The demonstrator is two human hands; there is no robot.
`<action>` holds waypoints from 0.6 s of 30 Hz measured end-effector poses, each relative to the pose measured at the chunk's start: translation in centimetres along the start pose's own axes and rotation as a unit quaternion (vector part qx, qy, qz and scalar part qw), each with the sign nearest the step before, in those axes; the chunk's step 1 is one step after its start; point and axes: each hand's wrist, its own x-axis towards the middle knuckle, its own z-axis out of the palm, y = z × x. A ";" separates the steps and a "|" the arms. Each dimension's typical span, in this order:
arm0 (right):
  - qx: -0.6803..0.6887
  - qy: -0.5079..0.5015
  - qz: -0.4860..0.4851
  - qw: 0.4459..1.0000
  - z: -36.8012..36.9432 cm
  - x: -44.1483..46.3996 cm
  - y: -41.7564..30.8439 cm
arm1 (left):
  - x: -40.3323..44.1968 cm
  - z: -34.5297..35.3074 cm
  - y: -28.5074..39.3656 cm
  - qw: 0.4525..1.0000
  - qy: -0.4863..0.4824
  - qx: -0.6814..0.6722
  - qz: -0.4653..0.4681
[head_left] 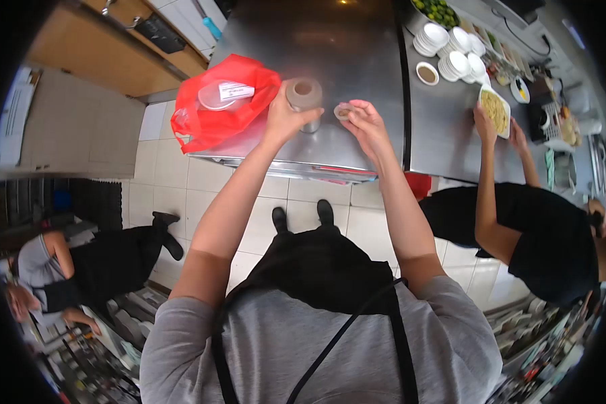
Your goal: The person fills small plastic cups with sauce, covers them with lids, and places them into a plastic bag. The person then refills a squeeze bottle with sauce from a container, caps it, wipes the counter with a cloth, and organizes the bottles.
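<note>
Steel bench below, my left hand clasps a translucent roll, hollow end up; just right of it, my right hand pinches a small clear cup.

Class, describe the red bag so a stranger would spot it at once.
Find the central steel counter. At its near left corner, beside the wearer's left hand, is the bag. Unlike the pale cylinder in that hand, it is bright red.

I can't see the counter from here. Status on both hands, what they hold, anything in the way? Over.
Left hand around translucent roll. Right hand pinching small round container. Red bag close beside left hand, possible obstruction.
</note>
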 end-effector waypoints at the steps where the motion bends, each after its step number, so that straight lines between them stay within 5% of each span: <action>1: -0.060 0.019 -0.023 0.998 -0.8 0.3 0.9 | 0.3 0.2 -0.4 1.000 -0.014 -0.002 -0.003; 5: -0.296 0.094 -0.128 0.942 -3.0 1.6 4.2 | 1.3 -0.1 -1.4 0.998 -0.056 0.002 0.001; 11: -0.435 0.171 -0.204 0.860 -2.0 1.8 6.1 | -0.5 -4.1 -3.8 0.993 -0.036 0.060 0.096; 14: -0.479 0.176 -0.237 0.826 -2.2 1.9 6.5 | -5.2 -9.7 -5.4 0.956 -0.261 -0.034 -0.127; 17: -0.477 0.167 -0.228 0.832 -1.9 1.9 6.3 | -12.4 -12.4 -10.5 0.825 -0.423 -0.037 -0.372; 18: -0.479 0.171 -0.227 0.831 -2.0 2.0 6.3 | -15.0 -12.5 -14.3 0.796 -0.406 -0.051 -0.447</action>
